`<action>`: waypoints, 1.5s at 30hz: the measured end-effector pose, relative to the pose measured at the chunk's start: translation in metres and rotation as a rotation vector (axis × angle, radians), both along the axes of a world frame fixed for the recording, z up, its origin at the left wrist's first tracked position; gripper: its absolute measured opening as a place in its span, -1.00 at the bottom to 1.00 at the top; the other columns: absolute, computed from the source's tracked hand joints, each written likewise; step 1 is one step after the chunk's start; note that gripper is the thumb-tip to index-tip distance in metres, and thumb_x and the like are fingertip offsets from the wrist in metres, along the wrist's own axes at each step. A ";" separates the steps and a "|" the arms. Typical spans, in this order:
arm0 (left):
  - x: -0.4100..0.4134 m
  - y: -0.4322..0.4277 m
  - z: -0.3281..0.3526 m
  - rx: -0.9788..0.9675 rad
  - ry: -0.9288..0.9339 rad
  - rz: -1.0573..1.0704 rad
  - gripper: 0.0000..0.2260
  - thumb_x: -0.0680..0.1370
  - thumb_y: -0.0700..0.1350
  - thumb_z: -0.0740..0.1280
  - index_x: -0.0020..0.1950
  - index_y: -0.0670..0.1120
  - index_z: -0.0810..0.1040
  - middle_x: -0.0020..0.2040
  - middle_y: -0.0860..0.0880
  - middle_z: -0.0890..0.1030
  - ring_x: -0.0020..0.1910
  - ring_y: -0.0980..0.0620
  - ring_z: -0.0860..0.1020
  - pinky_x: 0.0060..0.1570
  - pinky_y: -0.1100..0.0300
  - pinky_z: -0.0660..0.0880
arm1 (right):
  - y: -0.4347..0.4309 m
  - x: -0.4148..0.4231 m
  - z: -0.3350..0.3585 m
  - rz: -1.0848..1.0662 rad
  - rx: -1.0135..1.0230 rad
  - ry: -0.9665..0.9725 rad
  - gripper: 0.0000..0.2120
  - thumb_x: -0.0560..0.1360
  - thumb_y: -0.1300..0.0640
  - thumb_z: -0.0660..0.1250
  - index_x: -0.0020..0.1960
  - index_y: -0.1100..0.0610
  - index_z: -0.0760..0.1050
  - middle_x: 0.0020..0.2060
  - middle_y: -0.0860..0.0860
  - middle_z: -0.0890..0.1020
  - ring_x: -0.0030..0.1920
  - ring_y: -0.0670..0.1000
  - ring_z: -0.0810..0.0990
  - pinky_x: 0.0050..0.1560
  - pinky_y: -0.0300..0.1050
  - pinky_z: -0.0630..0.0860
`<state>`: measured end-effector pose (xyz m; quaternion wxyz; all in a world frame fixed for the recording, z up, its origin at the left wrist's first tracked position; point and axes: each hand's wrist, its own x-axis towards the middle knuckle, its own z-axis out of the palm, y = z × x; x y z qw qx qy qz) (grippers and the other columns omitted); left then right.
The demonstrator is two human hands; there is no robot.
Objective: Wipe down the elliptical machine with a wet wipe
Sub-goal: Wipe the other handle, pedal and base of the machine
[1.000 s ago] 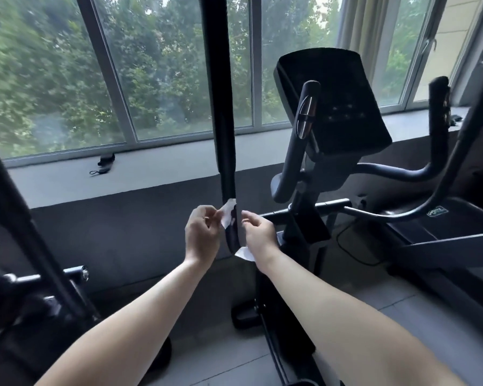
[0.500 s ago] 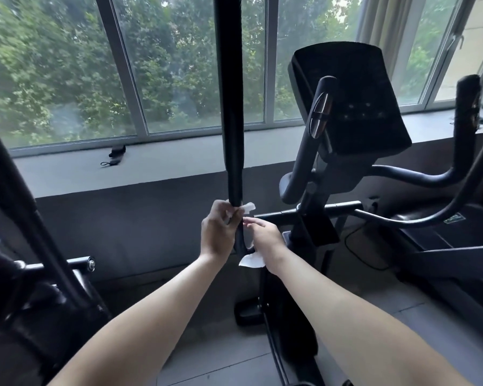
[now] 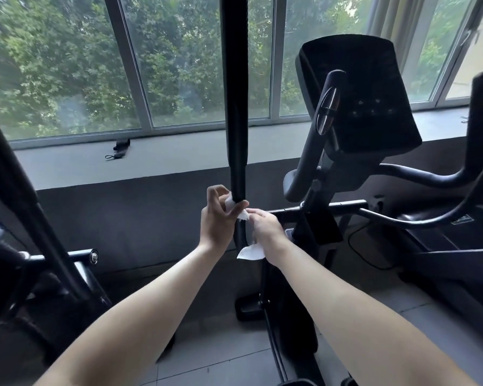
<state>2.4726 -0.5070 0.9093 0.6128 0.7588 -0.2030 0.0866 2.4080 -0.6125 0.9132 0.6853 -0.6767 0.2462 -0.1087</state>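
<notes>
A black upright handlebar (image 3: pixel 236 107) of the elliptical machine rises through the middle of the view. My left hand (image 3: pixel 219 218) grips its lower end with a white wet wipe (image 3: pixel 230 203) pressed between palm and bar. My right hand (image 3: pixel 265 228) pinches the wipe's loose end just right of the bar, and a white piece of wipe (image 3: pixel 250 252) hangs below that hand. The black console (image 3: pixel 360 90) stands to the right with a curved grip (image 3: pixel 324 118) in front of it.
A grey window sill (image 3: pixel 179 154) runs behind, with a small black strap (image 3: pixel 120 147) on it. Another black bar (image 3: pixel 20 196) slants at the left. More handlebars (image 3: pixel 441 179) and a machine frame fill the right. Grey floor tiles (image 3: pixel 221 366) lie below.
My left hand has moved from beside the bar to wrapping around it with the wipe. The camera has moved closer and turned slightly left.
</notes>
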 end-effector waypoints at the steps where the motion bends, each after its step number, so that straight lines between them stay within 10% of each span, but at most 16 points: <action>1: -0.001 0.001 -0.007 0.019 0.026 0.001 -0.62 0.49 0.03 0.53 0.08 0.10 0.34 -0.19 0.11 0.66 -0.22 0.11 0.62 -0.16 0.11 0.55 | 0.001 -0.003 -0.002 0.011 0.003 0.022 -0.72 0.61 0.21 0.17 0.13 -0.01 0.62 -0.27 -0.07 0.56 -0.25 -0.09 0.50 -0.19 -0.20 0.46; 9: -0.009 0.004 -0.033 0.112 0.137 0.027 -0.64 0.52 0.18 0.47 -0.05 -0.06 0.43 -0.25 0.09 0.53 -0.29 0.11 0.49 -0.32 0.38 0.38 | 0.001 -0.001 -0.022 0.059 0.053 0.026 -0.72 0.64 0.20 0.20 0.21 0.04 0.64 -0.22 -0.10 0.64 -0.03 -0.06 0.63 0.29 0.06 0.56; 15: -0.011 0.023 -0.046 0.173 0.024 -0.224 -0.63 0.59 0.03 0.42 0.10 0.00 0.21 -0.08 0.04 0.66 -0.14 0.11 0.65 -0.05 0.16 0.57 | 0.001 -0.001 -0.032 0.072 0.094 -0.026 -0.80 0.63 0.18 0.32 0.20 0.03 0.63 -0.32 -0.18 0.62 -0.25 -0.21 0.59 0.05 -0.14 0.56; 19: -0.008 0.018 -0.033 0.154 0.011 -0.083 -0.65 0.60 -0.07 0.42 0.03 0.03 0.20 -0.18 0.06 0.65 -0.28 0.14 0.53 -0.22 0.27 0.45 | -0.002 0.001 -0.032 0.070 0.007 -0.044 -0.81 0.65 0.09 0.31 0.19 0.03 0.65 -0.08 -0.12 0.67 0.03 -0.08 0.61 0.11 -0.23 0.50; 26: -0.001 0.009 -0.016 0.012 -0.005 -0.013 -0.62 0.54 -0.07 0.47 -0.07 0.12 0.22 -0.10 -0.11 0.67 -0.25 -0.11 0.54 -0.19 -0.03 0.51 | -0.008 0.007 -0.025 0.066 -0.053 -0.033 -0.78 0.69 0.13 0.21 0.21 0.05 0.60 -0.01 -0.03 0.69 -0.12 -0.16 0.57 -0.17 -0.34 0.43; 31: -0.005 0.005 -0.006 0.006 -0.062 -0.036 -0.70 0.59 -0.07 0.43 0.03 0.00 0.28 -0.18 -0.02 0.61 -0.25 0.18 0.55 -0.21 0.24 0.49 | -0.006 0.011 -0.030 0.075 -0.073 -0.098 -0.78 0.68 0.11 0.23 0.19 0.04 0.63 0.00 -0.04 0.72 -0.09 -0.13 0.60 -0.09 -0.26 0.45; 37: -0.002 0.019 -0.034 0.144 -0.085 -0.215 -0.77 0.62 -0.33 0.23 0.17 -0.14 0.23 -0.14 0.10 0.67 -0.18 0.08 0.60 -0.13 0.25 0.50 | -0.008 0.017 -0.038 0.071 -0.103 -0.068 -0.76 0.68 0.06 0.21 0.10 0.00 0.66 -0.37 -0.24 0.62 -0.23 -0.19 0.54 -0.05 -0.21 0.47; 45: -0.009 0.007 -0.029 -0.067 0.008 -0.056 -0.85 0.55 -0.17 0.50 -0.10 -0.04 0.54 -0.12 0.15 0.73 -0.06 0.13 0.70 0.00 0.19 0.59 | -0.011 0.012 -0.033 0.057 -0.037 -0.093 -0.71 0.59 0.00 0.23 0.01 0.17 0.63 -0.07 0.15 0.72 -0.10 -0.01 0.60 0.03 -0.05 0.52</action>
